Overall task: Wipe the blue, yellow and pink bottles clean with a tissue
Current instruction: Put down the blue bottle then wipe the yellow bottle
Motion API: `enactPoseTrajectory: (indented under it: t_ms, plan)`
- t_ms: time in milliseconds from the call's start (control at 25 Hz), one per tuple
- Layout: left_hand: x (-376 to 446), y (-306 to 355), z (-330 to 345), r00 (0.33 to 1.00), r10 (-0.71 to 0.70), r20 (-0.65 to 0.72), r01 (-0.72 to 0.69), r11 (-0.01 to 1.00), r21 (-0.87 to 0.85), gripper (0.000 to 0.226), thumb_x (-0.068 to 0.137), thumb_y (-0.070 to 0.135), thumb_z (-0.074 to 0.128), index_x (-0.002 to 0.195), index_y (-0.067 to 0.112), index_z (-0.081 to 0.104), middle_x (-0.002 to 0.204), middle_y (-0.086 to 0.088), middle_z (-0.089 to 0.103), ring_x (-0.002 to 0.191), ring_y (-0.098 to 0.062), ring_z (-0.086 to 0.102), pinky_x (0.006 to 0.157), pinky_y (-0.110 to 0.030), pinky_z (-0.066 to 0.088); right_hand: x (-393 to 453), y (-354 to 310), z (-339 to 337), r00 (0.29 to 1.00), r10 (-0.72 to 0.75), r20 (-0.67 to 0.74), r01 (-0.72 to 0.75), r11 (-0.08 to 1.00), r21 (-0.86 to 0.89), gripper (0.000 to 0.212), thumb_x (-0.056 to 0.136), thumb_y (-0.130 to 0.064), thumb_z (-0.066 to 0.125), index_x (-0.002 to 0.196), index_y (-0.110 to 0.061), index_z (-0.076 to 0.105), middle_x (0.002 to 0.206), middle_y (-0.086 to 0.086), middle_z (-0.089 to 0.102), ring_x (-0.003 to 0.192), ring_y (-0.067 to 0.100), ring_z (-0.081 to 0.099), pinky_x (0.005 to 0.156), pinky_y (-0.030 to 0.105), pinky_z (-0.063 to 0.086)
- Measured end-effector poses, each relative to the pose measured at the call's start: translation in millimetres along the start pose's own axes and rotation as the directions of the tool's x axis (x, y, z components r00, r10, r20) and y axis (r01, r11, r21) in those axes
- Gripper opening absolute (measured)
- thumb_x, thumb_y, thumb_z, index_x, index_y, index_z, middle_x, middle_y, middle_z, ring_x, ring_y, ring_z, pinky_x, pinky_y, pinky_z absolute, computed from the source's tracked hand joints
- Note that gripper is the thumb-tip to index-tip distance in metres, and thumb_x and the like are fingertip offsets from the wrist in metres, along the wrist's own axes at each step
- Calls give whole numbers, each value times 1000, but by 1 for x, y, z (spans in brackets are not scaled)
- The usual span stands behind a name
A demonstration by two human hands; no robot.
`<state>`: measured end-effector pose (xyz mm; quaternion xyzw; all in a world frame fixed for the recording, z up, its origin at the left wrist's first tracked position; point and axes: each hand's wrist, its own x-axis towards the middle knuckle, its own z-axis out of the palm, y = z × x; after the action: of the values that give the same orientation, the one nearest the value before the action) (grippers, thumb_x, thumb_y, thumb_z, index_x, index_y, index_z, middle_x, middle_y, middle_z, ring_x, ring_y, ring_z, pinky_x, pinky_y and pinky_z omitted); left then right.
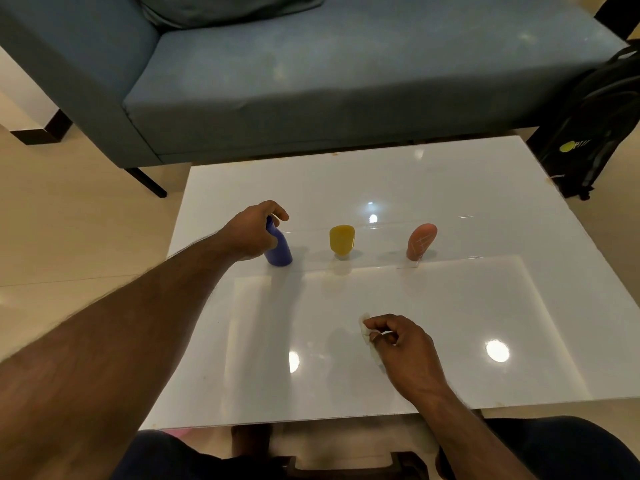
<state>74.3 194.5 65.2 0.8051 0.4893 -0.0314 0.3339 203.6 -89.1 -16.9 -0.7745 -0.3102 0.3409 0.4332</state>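
Note:
Three small bottles stand in a row across the white glossy table (450, 188). My left hand (252, 233) curls round the upper part of the blue bottle (280, 252) at the left, which stands on the table. The yellow bottle (341, 240) is in the middle and the pink bottle (420, 241) at the right, both untouched. Nearer to me, my right hand (405, 348) hovers low over the table and pinches a crumpled white tissue (367, 328) between thumb and fingers.
A blue-grey sofa (311, 81) stands just beyond the table's far edge. A black backpack (595, 126) leans at the far right on the floor. My knees sit under the table's near edge.

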Motion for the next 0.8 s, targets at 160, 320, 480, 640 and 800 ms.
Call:
enactPoseTrajectory:
  t_ms: [160,320,480,640,800]
  plan:
    - [-3,0,-1,1000,-5,15,5,1000,4,59,81,-5,71,131,18,52,133,-7,55,109,-21,54,81,-30,49,-1,-1,0,1000,4,2,-4,1000,12,22,87,-10,63,91,-31,70,96,-20,67,84,-7,60,70,21,54]
    - [-19,14,-3,988,60,-139,-63,998,-16,57,84,10,71,136,24,51,150,-3,44,128,-23,46,98,-38,49,-1,-1,-1,1000,6,1,-6,1000,20,26,87,-8,61,87,-32,70,95,-20,67,84,-6,61,70,21,54]
    - [-56,35,22,844,301,-445,-340,941,-9,37,90,17,64,127,22,59,132,7,55,119,-12,50,99,-32,44,-1,-3,0,1000,-4,-2,4,1000,3,24,87,-8,61,89,-30,70,95,-21,67,84,-8,60,68,10,48]
    - [-50,31,79,986,23,-167,-88,917,-389,46,88,17,70,132,20,54,127,1,60,117,-18,59,89,-25,50,-2,-3,-1,1000,-5,-11,5,1000,4,22,87,-8,62,90,-28,70,95,-19,66,85,-10,59,67,5,46]
    - [-30,34,115,985,-165,53,172,888,-426,78,85,20,77,150,19,34,151,-6,46,130,-28,52,107,-43,47,-2,2,-3,1000,8,-12,-8,1000,-2,18,88,-11,63,94,-27,70,100,-16,67,87,-4,61,76,15,53]
